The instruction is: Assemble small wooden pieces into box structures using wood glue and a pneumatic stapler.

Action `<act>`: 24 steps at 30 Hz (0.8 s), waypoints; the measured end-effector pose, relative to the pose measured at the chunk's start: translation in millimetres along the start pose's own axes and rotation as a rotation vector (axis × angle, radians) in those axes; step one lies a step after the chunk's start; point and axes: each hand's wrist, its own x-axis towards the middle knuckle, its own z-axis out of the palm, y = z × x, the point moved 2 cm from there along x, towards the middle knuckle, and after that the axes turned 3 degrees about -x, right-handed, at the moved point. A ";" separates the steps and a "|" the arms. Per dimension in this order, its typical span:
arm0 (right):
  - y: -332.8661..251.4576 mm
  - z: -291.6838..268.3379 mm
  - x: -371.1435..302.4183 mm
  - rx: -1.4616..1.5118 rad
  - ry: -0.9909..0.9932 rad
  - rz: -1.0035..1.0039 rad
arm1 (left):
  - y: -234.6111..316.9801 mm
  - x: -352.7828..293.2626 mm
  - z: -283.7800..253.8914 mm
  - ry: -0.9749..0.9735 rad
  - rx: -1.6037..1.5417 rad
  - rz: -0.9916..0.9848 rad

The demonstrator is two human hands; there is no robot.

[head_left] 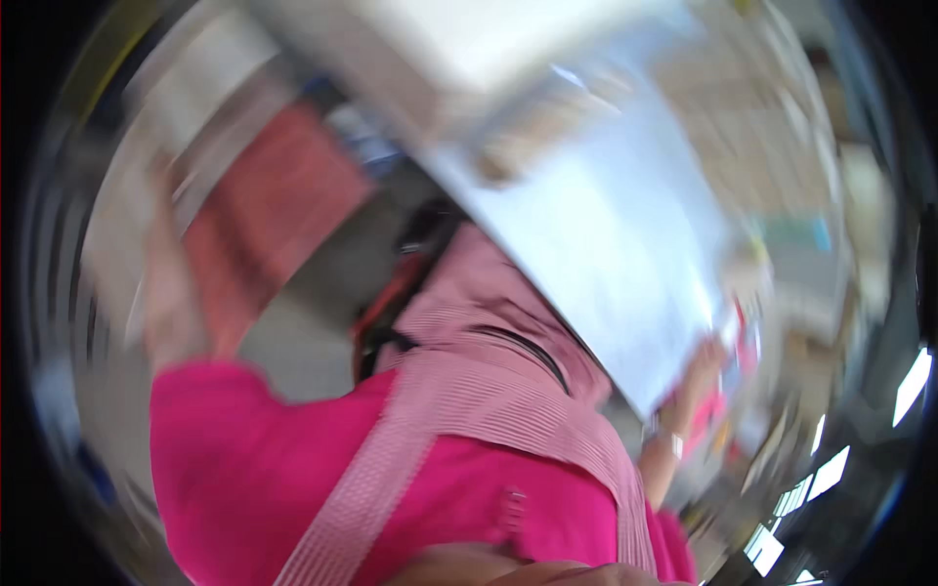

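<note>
The whole picture is smeared by motion. On the left, my bare arm stretches forward to my left hand (163, 190), which is beside a pale beige surface (122, 234); its fingers are too blurred to read. A flat reddish panel (278, 190) lies just right of that arm. My right hand (705, 363) is at the right edge of a shiny white work surface (596, 234), close to a small blurred white and pink item (745, 337). Whether this hand holds the item cannot be made out. A brownish blurred object (528, 137) rests on the white surface.
A large pale block-like shape (489, 39) stands at the far side. Beige stacked material (752, 127) and a teal item (796, 232) are at the right. My lap, under a pink apron (479, 293), meets the slanting near edge of the white surface.
</note>
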 end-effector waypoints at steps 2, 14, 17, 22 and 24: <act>-67.6 9.4 26.0 -0.113 0.044 0.214 | 26.9 -17.8 -45.0 0.164 -0.033 0.043; -35.7 3.3 119.3 -0.147 0.578 0.354 | -54.6 -189.8 129.7 0.510 1.411 0.092; -48.9 26.4 155.1 -0.251 0.740 0.527 | -64.2 -252.8 145.3 0.383 0.502 -0.241; -23.3 28.6 158.1 0.143 0.790 0.320 | 65.6 -359.4 298.6 0.355 0.191 0.294; -0.8 36.5 156.0 -0.052 0.675 0.509 | 154.1 -381.7 340.0 0.311 0.346 0.551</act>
